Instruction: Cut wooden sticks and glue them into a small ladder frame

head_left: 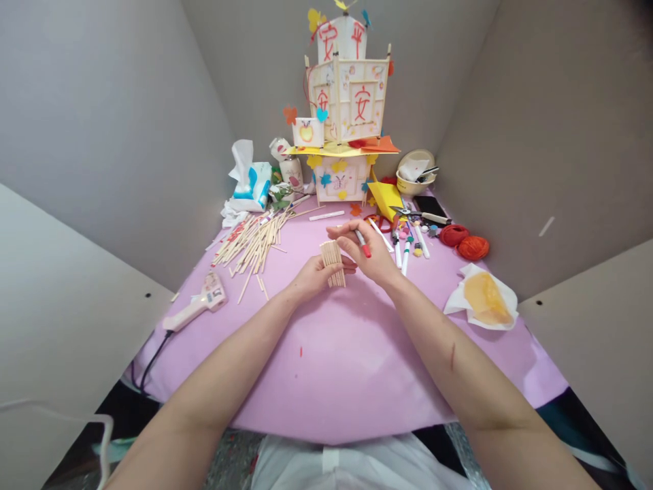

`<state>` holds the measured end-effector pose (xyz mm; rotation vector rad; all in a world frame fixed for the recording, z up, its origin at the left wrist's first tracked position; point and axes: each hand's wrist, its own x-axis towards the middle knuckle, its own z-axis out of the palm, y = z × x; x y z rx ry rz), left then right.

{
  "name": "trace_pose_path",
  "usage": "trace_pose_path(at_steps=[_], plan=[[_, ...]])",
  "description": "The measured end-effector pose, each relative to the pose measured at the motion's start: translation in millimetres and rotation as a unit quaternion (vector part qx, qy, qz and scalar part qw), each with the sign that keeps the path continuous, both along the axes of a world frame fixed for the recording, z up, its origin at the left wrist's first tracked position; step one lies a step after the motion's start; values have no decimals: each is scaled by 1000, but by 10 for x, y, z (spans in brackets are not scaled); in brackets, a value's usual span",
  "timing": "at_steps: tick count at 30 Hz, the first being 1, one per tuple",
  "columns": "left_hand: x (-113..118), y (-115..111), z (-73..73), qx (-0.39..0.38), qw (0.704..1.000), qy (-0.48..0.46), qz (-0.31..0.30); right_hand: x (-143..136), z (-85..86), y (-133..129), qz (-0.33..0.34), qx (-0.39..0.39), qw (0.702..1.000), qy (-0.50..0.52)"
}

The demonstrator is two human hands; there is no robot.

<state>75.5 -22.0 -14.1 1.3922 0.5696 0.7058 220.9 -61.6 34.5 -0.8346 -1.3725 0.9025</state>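
My left hand (317, 275) grips a small flat panel of short wooden sticks (332, 263) lined up side by side, held above the middle of the table. Close by on the right, my right hand (368, 250) is closed around a marker (363, 243) with a red end. The fingertips of my right hand are at the upper edge of the panel; whether they touch it I cannot tell. Behind both hands stands a tall lantern-like paper and stick tower (343, 180) with red characters and paper butterflies.
Loose wooden sticks (255, 241) and a glue gun (201, 303) lie left on the pink tabletop (337, 381). Tissues (252, 184) stand behind them. To the right are pliers (421, 216), several markers (407, 255), red yarn (472, 248), a tub (415, 180) and a yellowish piece on white paper (487, 297).
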Motion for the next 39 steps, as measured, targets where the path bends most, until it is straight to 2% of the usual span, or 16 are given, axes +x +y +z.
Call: trace_pose_path(at_steps=[3, 5, 10, 14, 18, 21, 23, 25, 28, 33, 39], plan=[[-5, -6, -3, -66, 996, -48, 23, 37, -113, -61, -65, -9, 997, 33], [-20, -23, 23, -127, 989, -71, 31, 71, -189, -102, -80, -30, 995, 45], [-75, -99, 100, -254, 962, -82, -51, 111, -289, -191, -89, -56, 990, 94], [-94, -142, 95, -300, 944, -92, -100, 87, -281, -242, -106, -58, 987, 108], [-91, -168, 76, -299, 943, -98, -109, 63, -253, -288, -135, -32, 989, 49], [-84, -181, 87, -270, 953, -88, -105, 55, -241, -313, -147, -20, 989, 11], [-80, -175, 100, -219, 968, -77, -96, 54, -234, -319, -135, -23, 991, 9], [-79, -151, 105, -140, 985, -53, -86, 59, -220, -312, -98, -32, 994, 27], [-81, -93, 91, -21, 997, 1, -78, 72, -169, -263, -2, -57, 997, 57], [-88, -65, 90, 102, 991, 72, -56, 50, -33, -83, 142, -102, 984, 42], [-90, -160, 213, 174, 977, 116, -34, -31, 27, 33, 200, -135, 969, -47]])
